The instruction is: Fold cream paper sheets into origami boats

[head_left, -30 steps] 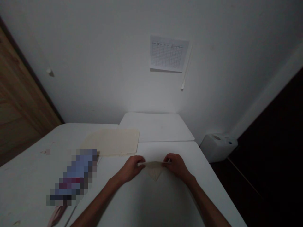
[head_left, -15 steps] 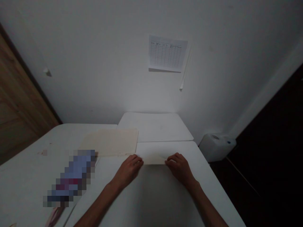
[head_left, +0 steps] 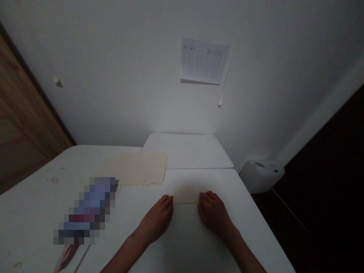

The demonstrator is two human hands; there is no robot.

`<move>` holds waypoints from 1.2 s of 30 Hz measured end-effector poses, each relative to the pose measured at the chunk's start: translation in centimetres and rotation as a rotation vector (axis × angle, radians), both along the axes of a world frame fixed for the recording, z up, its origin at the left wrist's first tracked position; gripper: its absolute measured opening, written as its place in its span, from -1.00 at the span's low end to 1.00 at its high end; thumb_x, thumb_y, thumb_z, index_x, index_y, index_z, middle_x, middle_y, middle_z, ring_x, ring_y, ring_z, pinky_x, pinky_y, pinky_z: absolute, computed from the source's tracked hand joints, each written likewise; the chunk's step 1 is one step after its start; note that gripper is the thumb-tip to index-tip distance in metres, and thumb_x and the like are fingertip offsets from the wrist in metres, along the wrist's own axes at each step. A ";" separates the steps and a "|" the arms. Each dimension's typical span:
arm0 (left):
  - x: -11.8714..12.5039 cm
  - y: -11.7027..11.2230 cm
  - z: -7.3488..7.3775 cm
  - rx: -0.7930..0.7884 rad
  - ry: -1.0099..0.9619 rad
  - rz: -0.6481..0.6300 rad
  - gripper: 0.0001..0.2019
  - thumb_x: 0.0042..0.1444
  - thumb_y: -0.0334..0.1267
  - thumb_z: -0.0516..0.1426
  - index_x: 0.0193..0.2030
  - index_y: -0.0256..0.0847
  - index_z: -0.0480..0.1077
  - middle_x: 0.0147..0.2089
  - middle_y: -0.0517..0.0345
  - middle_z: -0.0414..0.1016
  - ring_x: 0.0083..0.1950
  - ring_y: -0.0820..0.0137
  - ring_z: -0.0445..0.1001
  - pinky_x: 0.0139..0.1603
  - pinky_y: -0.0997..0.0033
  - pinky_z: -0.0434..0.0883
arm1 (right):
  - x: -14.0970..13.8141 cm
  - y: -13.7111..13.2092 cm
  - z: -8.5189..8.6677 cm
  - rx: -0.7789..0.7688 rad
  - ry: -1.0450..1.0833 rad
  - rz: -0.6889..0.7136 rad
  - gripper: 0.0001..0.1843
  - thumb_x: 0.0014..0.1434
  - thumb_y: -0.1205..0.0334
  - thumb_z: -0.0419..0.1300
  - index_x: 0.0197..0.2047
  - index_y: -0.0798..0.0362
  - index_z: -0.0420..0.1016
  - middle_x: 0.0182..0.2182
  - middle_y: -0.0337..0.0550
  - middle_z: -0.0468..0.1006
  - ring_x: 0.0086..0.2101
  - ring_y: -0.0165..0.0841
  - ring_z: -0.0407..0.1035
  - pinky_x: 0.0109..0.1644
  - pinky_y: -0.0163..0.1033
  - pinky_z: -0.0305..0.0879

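Clock: 12 toward wall [head_left: 127, 76], 6 toward the wearer's body.
Piece: small, cream [head_left: 186, 198]; between the two hands over the white table [head_left: 182, 242]. Flat on it or just clear, cannot tell.
Long axis: visible span runs 9 to 3; near edge straight, squared to the body.
Left hand [head_left: 159, 215]: fingers drawn together, gripping the piece's 9 o'clock end as far as shows; thumb hidden. Piece lies at its 2.
Right hand [head_left: 214, 212]: fingers curled in, apparently gripping the 3 o'clock end. Piece lies at its 10.
Nearer hand: neither; both touch, one per end, nearly level.
Stack: larger cream sheets [head_left: 136, 169], at the piece's 10, apart from it; left hand much the nearer.
Bundle: blue, blurred out [head_left: 92, 204], at the piece's 9, beyond the left hand.
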State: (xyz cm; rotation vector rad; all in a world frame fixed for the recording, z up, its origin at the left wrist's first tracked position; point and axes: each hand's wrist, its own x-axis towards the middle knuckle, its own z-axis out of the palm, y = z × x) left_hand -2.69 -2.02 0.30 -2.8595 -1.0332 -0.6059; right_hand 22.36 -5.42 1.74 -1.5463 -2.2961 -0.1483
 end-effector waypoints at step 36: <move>-0.7 2.6 -1.6 -0.190 -0.482 0.255 -0.63 0.08 -0.37 0.12 0.06 -0.25 0.31 -0.13 0.01 0.47 -0.12 0.26 0.45 -0.07 0.19 0.45 | -6.4 3.0 0.0 -0.070 0.090 -0.069 -0.73 0.26 0.20 0.06 0.01 0.00 0.40 0.13 -0.06 0.37 0.04 -0.13 0.22 0.10 -0.01 0.14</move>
